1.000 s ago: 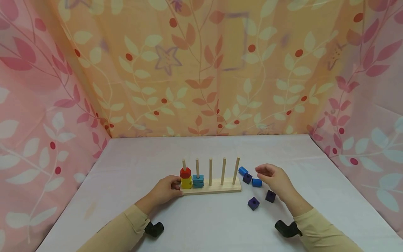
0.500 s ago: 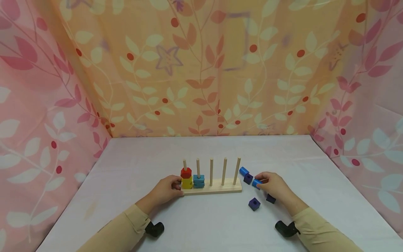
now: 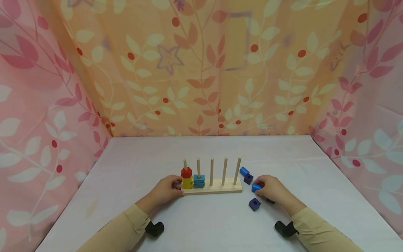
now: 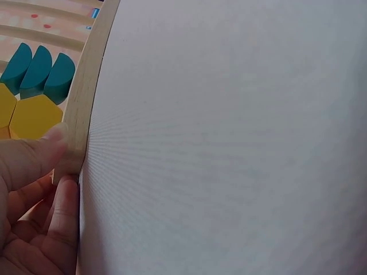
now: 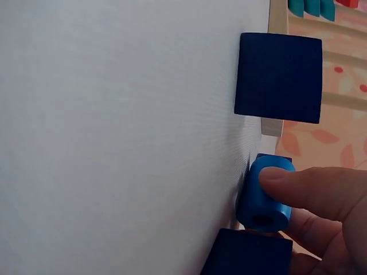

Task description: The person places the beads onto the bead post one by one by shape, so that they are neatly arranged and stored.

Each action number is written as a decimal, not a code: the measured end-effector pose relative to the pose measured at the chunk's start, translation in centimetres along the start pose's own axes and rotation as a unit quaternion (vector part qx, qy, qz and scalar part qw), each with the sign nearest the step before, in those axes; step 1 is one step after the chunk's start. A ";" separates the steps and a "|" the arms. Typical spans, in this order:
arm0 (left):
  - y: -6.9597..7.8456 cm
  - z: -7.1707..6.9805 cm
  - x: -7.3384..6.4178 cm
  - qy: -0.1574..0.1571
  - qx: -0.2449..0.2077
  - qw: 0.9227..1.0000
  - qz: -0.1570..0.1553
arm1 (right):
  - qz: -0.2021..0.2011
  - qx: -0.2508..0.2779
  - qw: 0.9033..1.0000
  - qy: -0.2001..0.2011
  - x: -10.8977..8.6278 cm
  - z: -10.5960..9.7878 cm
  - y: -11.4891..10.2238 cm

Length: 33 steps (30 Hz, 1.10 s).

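Note:
A wooden peg stand (image 3: pixel 217 189) with several upright pegs sits mid-table. Its left end is gripped by my left hand (image 3: pixel 163 190); in the left wrist view the thumb lies on top of the base edge (image 4: pixel 83 103) with fingers below. Yellow blocks (image 3: pixel 187 182) topped by a red block (image 3: pixel 186 172) fill the leftmost peg, and teal blocks (image 3: pixel 199 181) sit on the second. To the right of the stand, my right hand (image 3: pixel 275 190) pinches a blue cylinder bead (image 3: pixel 256 188) low at the tabletop. The right wrist view shows the thumb across the cylinder's side, its hole facing the camera.
Another blue cylinder (image 3: pixel 244 171) and a purple cube (image 3: pixel 248 179) lie off the stand's right end. Nearer me is a second purple cube (image 3: pixel 254 204); a third (image 3: pixel 270 201) is mostly hidden under the right hand. Patterned cloth (image 3: pixel 201 70) walls the table at back and sides.
My right hand has come down from above the beads and taken hold of the blue cylinder, which has turned and shifted slightly toward me. The left hand stays on the stand.

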<state>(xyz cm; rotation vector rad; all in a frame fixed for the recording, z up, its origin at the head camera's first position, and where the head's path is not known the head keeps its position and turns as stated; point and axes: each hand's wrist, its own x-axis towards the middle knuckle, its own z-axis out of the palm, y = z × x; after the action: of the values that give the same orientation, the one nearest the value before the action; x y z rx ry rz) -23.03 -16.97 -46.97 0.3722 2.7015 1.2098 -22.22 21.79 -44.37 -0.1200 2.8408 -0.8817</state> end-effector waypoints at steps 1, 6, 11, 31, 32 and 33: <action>0.0 0.0 0.0 -0.001 0.002 1.000 0.003 | 0.000 -0.001 1.000 0.000 0.0 0.0 0.0; 0.0 -0.1 0.0 -0.004 -0.003 1.000 -0.002 | -0.001 0.012 1.000 0.003 0.0 -0.7 -0.1; 0.1 -0.1 0.0 -0.004 -0.005 1.000 -0.007 | -0.010 0.029 0.999 0.020 -0.2 -2.1 -0.9; 0.1 0.0 0.0 -0.003 0.007 1.000 -0.004 | -0.143 0.192 0.968 0.079 -0.5 -7.1 -9.3; 0.1 0.0 0.0 -0.003 0.007 1.000 -0.004 | -0.152 0.204 0.964 0.074 -0.5 -7.1 -9.8; 0.0 0.0 0.0 -0.004 0.008 1.000 -0.004 | -0.160 0.213 0.961 0.071 -0.5 -7.1 -10.3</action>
<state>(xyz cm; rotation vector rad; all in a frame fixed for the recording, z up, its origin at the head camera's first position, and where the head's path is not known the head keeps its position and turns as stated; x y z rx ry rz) -23.03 -16.96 -46.93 0.3663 2.7044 1.1826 -22.69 17.33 -32.75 -0.4861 2.7190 -1.6054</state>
